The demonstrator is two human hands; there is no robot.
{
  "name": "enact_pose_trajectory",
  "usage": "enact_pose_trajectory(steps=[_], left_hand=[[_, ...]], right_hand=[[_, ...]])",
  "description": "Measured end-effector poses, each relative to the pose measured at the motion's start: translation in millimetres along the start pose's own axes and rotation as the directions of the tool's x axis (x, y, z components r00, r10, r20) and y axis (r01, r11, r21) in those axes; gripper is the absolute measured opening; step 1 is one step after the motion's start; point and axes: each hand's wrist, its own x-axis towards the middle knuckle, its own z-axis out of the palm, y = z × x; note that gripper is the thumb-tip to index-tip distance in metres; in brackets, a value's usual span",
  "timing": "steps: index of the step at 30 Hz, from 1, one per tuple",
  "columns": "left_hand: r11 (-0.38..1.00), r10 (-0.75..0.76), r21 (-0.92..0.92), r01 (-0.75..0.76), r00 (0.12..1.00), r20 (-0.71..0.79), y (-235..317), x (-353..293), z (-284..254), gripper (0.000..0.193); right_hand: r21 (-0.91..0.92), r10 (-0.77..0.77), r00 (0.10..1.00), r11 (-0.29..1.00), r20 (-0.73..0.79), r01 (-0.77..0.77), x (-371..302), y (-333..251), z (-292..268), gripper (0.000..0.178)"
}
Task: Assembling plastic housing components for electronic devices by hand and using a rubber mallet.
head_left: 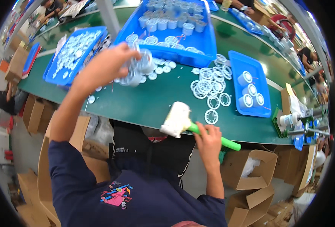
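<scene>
My right hand [209, 142] is closed round the green handle [230, 143] of a mallet. Its thick white head [177, 119], worn and rough at the edge, is over the table's near edge. My left hand [110, 62] reaches out to a cluster of translucent, cup-shaped plastic housings [146, 63], its fingers bent round one of them. The hand partly hides that housing. Small round white discs [159, 70] lie scattered beside the cluster. To the right, flat white slotted rings [205, 86] lie in a loose heap, with a single ring [211, 117] nearer me.
A large blue tray [190, 58] of housings stands behind my left hand. Another blue tray [50, 75] at left holds small white parts. A blue tray [250, 110] at right has several ringed housings. A metal fixture [307, 131] is at far right. Cardboard boxes [232, 170] sit below.
</scene>
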Motion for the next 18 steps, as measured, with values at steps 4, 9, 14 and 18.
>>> enact_pose_trajectory(steps=[4,9,14,18], left_hand=[[0.991,-0.115,-0.045,0.127,0.973,0.201,6,-57,63,0.046],[0.983,-0.18,-0.054,0.178,0.983,-0.04,7,-82,96,0.051],[0.919,-0.348,-0.34,0.198,0.813,-0.467,30,-115,108,0.047],[0.698,-0.646,-0.648,0.305,0.659,-0.386,59,-142,154,0.036]], right_hand=[[-0.048,0.083,0.995,0.995,-0.062,-0.087,3,10,4,0.049],[0.003,0.126,0.982,0.992,-0.144,-0.127,27,1,12,0.056],[0.37,0.021,0.982,0.928,-0.19,0.051,38,-60,10,0.041],[0.554,0.041,0.997,0.832,-0.062,0.001,85,-117,47,0.028]])
